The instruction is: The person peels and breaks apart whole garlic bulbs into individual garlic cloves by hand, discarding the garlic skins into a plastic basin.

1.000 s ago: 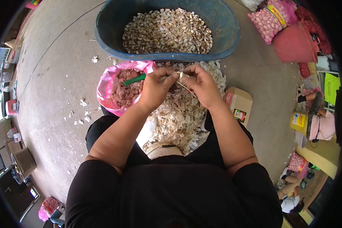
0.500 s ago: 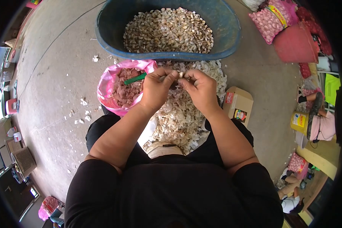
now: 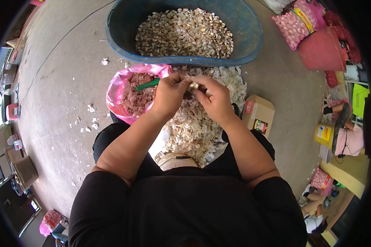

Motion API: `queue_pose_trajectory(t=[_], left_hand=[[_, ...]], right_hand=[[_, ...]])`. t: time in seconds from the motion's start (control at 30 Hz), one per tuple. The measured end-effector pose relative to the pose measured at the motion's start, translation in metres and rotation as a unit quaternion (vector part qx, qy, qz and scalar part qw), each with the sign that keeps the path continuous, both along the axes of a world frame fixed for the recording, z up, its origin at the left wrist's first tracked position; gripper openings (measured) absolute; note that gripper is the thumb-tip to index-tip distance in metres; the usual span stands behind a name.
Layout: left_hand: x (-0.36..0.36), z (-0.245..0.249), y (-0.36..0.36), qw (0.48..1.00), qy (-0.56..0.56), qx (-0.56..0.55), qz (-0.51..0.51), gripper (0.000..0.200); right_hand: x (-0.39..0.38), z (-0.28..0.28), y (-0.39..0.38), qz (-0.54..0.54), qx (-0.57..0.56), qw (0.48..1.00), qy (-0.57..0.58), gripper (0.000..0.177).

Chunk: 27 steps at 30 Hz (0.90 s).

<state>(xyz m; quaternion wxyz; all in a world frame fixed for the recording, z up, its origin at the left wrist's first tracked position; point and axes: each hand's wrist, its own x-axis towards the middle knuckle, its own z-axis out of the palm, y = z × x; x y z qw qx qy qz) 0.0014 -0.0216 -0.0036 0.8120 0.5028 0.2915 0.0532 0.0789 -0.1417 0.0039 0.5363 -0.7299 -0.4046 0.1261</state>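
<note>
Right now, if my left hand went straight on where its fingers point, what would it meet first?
Likely the pale garlic piece just ahead of the left hand, then the right hand; depth is unclear.

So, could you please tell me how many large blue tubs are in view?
1: the blue tub, beyond the pink bag, left hand and right hand, with garlic cloves inside.

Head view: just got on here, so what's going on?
A person's left hand and right hand meet around a small pale piece, apparently garlic. A green handle sticks out beside the left hand; I can't tell whether it is gripped. Beyond the hands, a blue tub holds many loose cloves. A pink bag holds reddish skins, and pale peelings lie heaped below the hands.
</note>
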Motion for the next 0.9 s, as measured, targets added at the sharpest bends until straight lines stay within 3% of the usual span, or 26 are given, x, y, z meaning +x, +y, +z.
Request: queue_pose_trajectory(t=[0.03, 0.13, 0.23, 0.33, 0.43, 0.6, 0.7, 0.83, 0.9], left_hand=[[-0.001, 0.000, 0.000, 0.999, 0.011, 0.030, -0.012, 0.012], [-0.001, -0.003, 0.002, 0.999, 0.025, -0.038, 0.015, 0.013], [0.000, 0.009, 0.001, 0.992, -0.021, -0.107, 0.059, 0.018], [-0.001, 0.016, 0.005, 0.994, 0.009, -0.101, -0.027, 0.023], [-0.003, 0.007, 0.007, 0.990, -0.006, 0.058, -0.128, 0.025], [-0.004, 0.003, 0.007, 0.990, -0.036, -0.122, -0.067, 0.017], [-0.003, 0.001, 0.006, 0.980, -0.047, -0.191, -0.037, 0.016], [-0.002, 0.001, 0.005, 0.975, -0.055, -0.211, -0.027, 0.016], [-0.001, -0.002, 0.005, 0.975, -0.070, -0.209, -0.037, 0.014]], right_hand=[[0.000, -0.001, 0.000, 0.003, 0.003, 0.997, -0.080, 0.018], [-0.003, 0.004, -0.001, -0.008, 0.018, 0.992, -0.127, 0.018], [-0.006, -0.003, 0.001, -0.032, 0.047, 0.998, 0.023, 0.018], [0.001, -0.005, -0.005, -0.044, -0.011, 0.995, 0.086, 0.017], [0.002, -0.003, -0.005, -0.017, -0.029, 0.999, 0.033, 0.015], [0.006, 0.004, -0.007, 0.017, 0.003, 0.979, 0.204, 0.011], [0.007, 0.007, -0.007, 0.038, 0.072, 0.927, 0.366, 0.006], [0.015, 0.010, -0.012, 0.065, 0.126, 0.812, 0.566, 0.002], [0.015, 0.014, -0.011, 0.064, 0.127, 0.794, 0.591, 0.004]])
